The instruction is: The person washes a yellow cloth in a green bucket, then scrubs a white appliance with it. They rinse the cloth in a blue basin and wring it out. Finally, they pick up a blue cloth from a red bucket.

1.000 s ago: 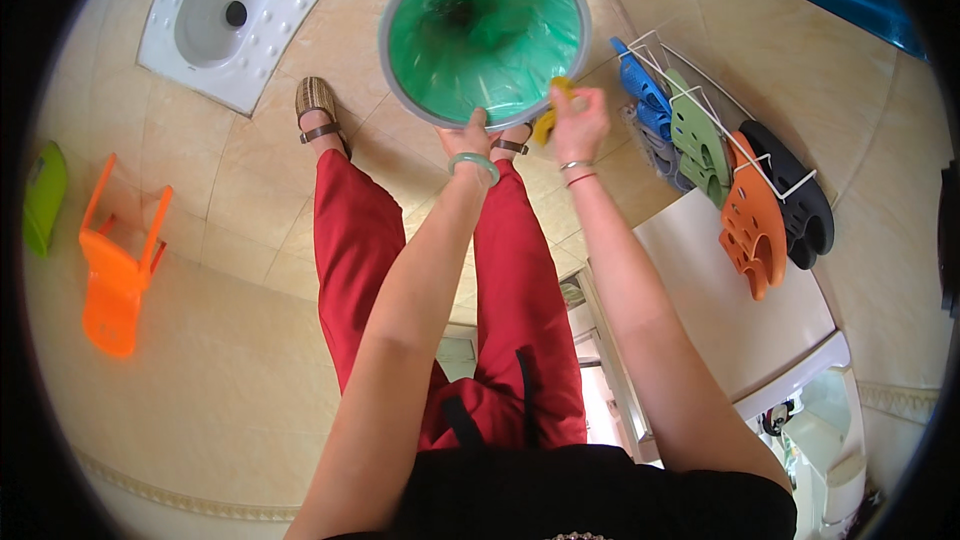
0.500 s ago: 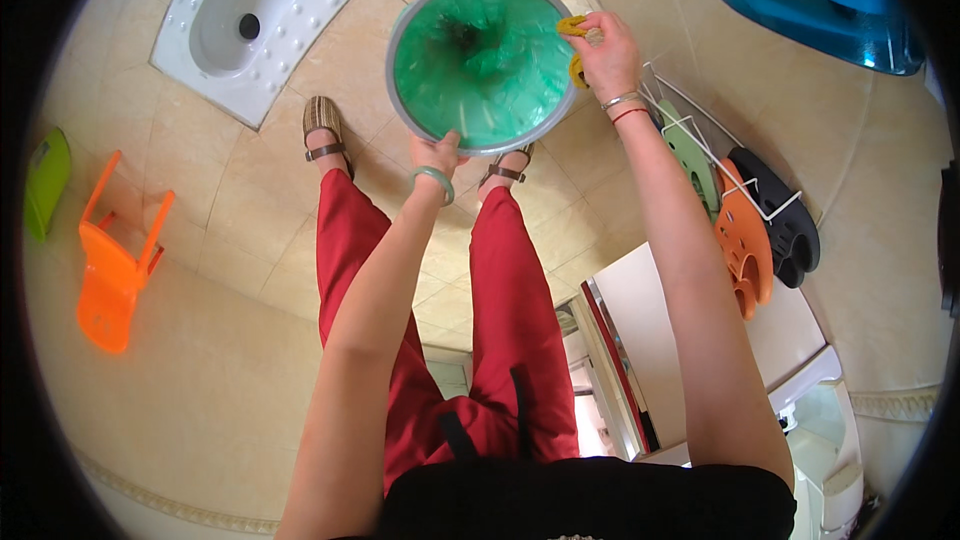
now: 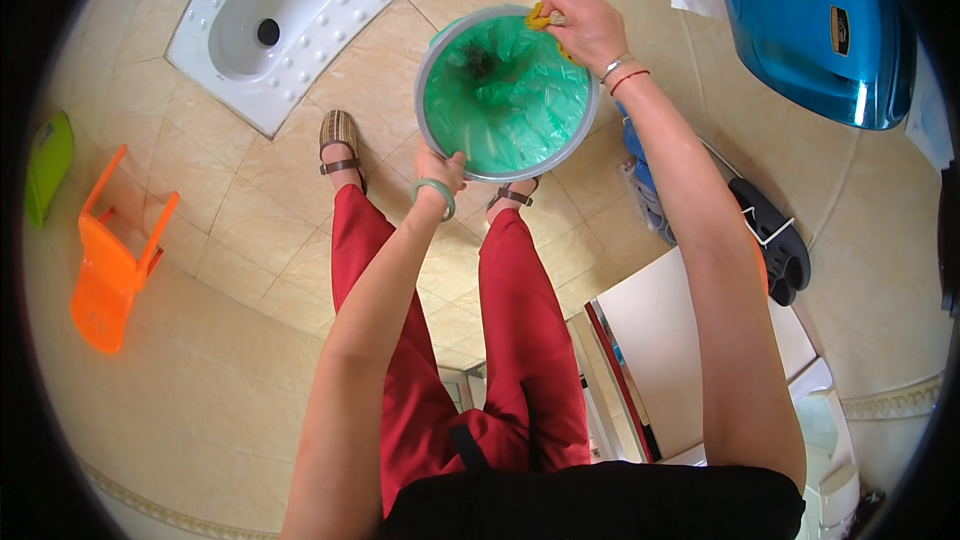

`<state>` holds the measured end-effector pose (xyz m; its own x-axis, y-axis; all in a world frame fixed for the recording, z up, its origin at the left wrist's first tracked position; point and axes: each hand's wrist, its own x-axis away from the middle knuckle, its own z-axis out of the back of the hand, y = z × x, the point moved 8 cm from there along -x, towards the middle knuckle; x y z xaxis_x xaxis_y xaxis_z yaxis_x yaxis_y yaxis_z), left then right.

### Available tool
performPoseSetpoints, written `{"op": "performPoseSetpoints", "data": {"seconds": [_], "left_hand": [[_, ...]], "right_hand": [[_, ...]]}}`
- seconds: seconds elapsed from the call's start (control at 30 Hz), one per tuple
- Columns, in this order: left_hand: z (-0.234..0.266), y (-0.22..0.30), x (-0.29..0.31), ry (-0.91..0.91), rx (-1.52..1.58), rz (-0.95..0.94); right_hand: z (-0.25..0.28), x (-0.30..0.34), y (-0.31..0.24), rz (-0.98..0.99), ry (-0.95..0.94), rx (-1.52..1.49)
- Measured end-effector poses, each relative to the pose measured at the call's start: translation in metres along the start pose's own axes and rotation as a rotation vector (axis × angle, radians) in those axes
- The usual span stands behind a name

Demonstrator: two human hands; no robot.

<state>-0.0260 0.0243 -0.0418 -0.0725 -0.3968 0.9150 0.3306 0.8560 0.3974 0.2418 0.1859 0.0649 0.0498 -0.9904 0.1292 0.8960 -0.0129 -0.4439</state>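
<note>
A round bin [image 3: 428,125] with a grey rim is tilted so that its inside faces me. Translucent green plastic bag [image 3: 530,125] lines it, with a dark clump [image 3: 480,62] deep inside. My left hand [image 3: 440,170] grips the near-left rim, thumb over the edge. At the far-right rim, my right hand [image 3: 590,32] is closed on a bunched yellow cloth [image 3: 540,17] that touches the rim. The fingers hide part of the cloth.
A white squat toilet [image 3: 290,70] is set in the tiled floor at far left. Orange chair-shaped item [image 3: 105,270] stands left. A blue glossy tub [image 3: 810,30] is at far right, with dark slippers [image 3: 785,250] on a wire rack below. White cabinet top [image 3: 660,340] lies near right.
The bin has come slightly nearer and to the right. My right hand has slid with the cloth along the rim, from its right side toward the far side. My left hand keeps its grip.
</note>
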Motion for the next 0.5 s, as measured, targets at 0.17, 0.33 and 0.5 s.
{"op": "performPoseSetpoints", "data": {"seconds": [0.17, 0.33, 0.5], "left_hand": [[0.009, 0.002, 0.002, -0.013, -0.055, 0.007], [0.032, 0.067, 0.021, -0.017, -0.484, -0.011], [0.052, 0.156, 0.006, 0.220, -1.060, -0.350]], "right_hand": [[-0.013, -0.028, -0.039, 0.156, -0.048, 0.061], [-0.016, -0.026, -0.036, 0.186, -0.072, 0.113], [-0.010, -0.024, -0.030, 0.109, -0.061, 0.037]]}}
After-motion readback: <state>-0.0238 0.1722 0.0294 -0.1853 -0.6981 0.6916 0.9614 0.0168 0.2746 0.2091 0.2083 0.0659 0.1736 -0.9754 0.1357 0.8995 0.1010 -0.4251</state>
